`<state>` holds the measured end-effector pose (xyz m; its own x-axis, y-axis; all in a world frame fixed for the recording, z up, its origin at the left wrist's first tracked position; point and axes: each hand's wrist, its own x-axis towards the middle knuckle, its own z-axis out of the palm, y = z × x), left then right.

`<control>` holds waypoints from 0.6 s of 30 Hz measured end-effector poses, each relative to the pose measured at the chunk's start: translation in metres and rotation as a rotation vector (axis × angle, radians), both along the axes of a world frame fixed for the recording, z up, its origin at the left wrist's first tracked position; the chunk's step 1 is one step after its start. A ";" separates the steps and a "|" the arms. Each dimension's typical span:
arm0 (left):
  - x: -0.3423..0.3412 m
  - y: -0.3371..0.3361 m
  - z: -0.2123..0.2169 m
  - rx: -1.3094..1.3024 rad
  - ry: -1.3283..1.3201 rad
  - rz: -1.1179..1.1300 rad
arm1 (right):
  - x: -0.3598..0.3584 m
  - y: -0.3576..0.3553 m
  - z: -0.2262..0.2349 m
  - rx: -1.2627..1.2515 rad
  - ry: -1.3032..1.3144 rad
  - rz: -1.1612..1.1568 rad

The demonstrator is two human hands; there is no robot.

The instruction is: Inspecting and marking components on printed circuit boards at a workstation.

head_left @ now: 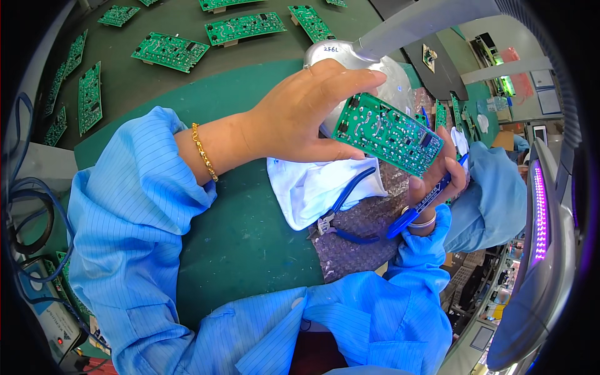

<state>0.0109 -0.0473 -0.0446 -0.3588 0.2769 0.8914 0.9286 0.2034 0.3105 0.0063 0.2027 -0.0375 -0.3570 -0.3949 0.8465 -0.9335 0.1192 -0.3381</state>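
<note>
A green circuit board (387, 134) is held up, tilted, with its solder side showing. My left hand (303, 109) grips its left end between thumb and fingers. At the other end my right hand (437, 172) supports the board's right edge. The same hand also carries a blue marker pen (420, 209), lying slantwise across its fingers. Below the board, a pair of blue-handled cutters (340, 219) lies partly on a white cloth (294, 187) and partly on bubble wrap (356, 262).
Several green boards (169, 51) lie on the dark belt (56, 31) beyond the green mat (231, 262). A grey lamp head (394, 81) on an arm (425, 25) stands behind the held board. At right are another blue sleeve (487, 194) and a ring lamp (550, 250). Blue cables (37, 187) hang left.
</note>
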 end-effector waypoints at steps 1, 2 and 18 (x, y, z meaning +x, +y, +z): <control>0.001 0.000 0.000 -0.002 0.000 0.003 | -0.002 0.001 -0.001 0.023 0.020 -0.010; 0.002 0.001 0.001 0.004 -0.006 -0.001 | -0.002 0.001 0.000 0.048 0.041 -0.024; 0.004 0.000 0.001 -0.019 -0.014 0.028 | 0.005 -0.004 0.002 0.020 0.039 -0.024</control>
<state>0.0146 -0.0476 -0.0436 -0.3791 0.2836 0.8808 0.9180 0.2350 0.3194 0.0110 0.1989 -0.0351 -0.3335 -0.4039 0.8518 -0.9427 0.1481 -0.2989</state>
